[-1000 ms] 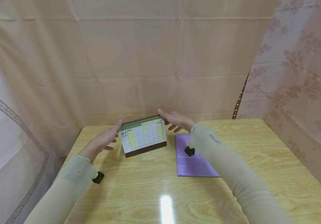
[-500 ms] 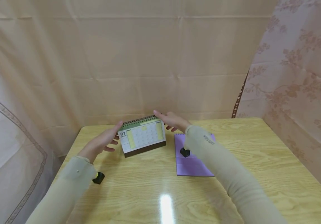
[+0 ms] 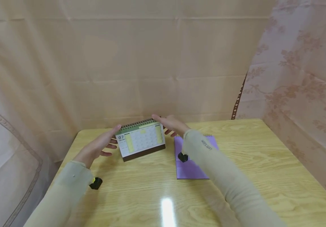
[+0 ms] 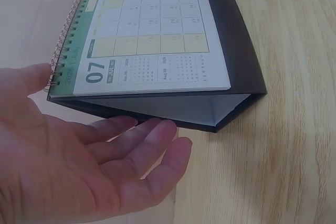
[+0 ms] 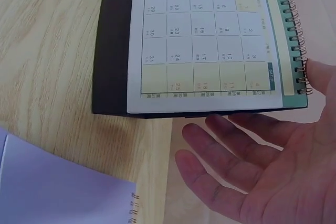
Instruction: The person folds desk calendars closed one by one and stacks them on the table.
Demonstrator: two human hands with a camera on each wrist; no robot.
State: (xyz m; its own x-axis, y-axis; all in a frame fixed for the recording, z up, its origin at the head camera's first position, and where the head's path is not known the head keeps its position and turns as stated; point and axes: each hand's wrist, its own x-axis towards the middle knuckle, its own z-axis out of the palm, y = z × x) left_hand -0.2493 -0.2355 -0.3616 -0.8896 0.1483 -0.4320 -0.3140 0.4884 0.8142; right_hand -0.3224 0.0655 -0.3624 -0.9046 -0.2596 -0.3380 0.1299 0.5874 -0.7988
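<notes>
A desk calendar (image 3: 141, 138), opened to a page marked 07, stands tent-like on the table with its dark base facing me. My left hand (image 3: 103, 143) holds its left end. In the left wrist view, the thumb lies at the end of the spiral binding and the fingertips (image 4: 168, 128) reach behind the back panel. At the opposite end, my right hand (image 3: 172, 124) has its thumb over the spiral and its fingers at the back, partly hidden by the calendar. A purple spiral-bound pad (image 3: 189, 170) lies flat under my right forearm.
The wooden table (image 3: 140, 195) meets a beige curtain (image 3: 134, 63) behind the calendar. Patterned cloth (image 3: 307, 94) hangs on the right, white cloth (image 3: 6, 157) on the left. Each sleeve carries a small black wrist camera (image 3: 96, 183).
My right hand has moved left, its thumb coming further over the calendar's top edge. The left hand stays at its end. The view has shifted slightly; the calendar stands as before.
</notes>
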